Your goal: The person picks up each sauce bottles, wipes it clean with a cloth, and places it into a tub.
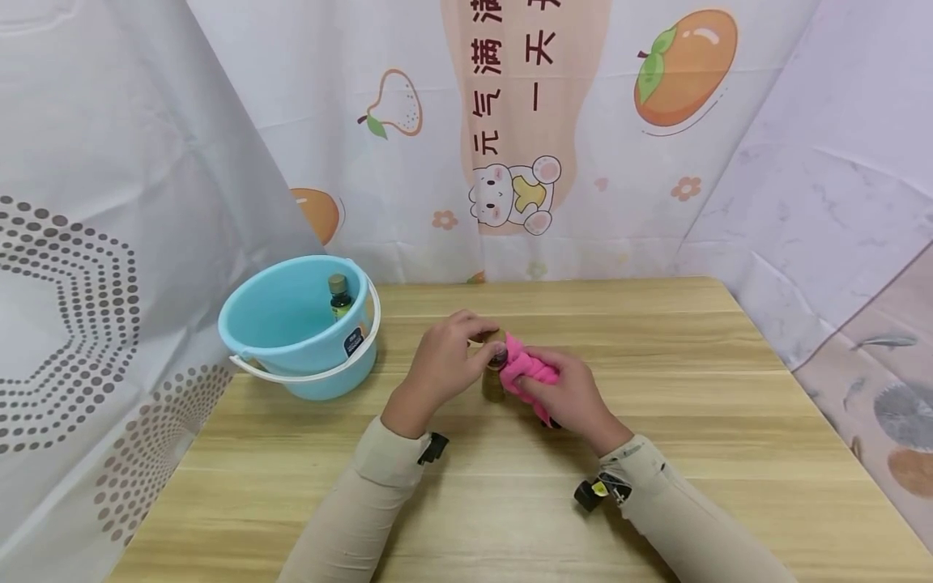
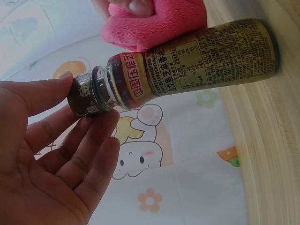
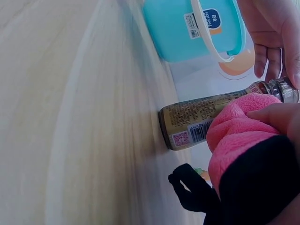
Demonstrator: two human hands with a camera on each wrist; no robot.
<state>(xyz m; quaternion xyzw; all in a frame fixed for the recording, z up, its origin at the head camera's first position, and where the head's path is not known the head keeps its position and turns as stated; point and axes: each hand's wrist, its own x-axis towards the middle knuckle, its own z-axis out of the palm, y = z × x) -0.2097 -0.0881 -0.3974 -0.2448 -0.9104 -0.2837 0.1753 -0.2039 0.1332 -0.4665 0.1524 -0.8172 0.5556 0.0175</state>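
Note:
A sesame oil bottle [image 2: 211, 58] with a gold-brown printed label stands upright on the wooden table. My left hand [image 1: 448, 356] pinches its dark cap [image 2: 86, 96] between thumb and fingers. In my right hand [image 1: 576, 397] is a bunched pink plush cloth [image 1: 535, 372], pressed against the side of the bottle's neck and shoulder. A black part [image 3: 258, 180] with a small loop hangs from the cloth in the right wrist view. The cloth hides part of the bottle's label.
A light blue bucket [image 1: 291, 354] with a white handle stands at the table's left. Inside it leans another capped bottle [image 1: 339, 293]. Printed curtains [image 1: 408, 178] hang behind and beside the wooden table [image 1: 700, 453].

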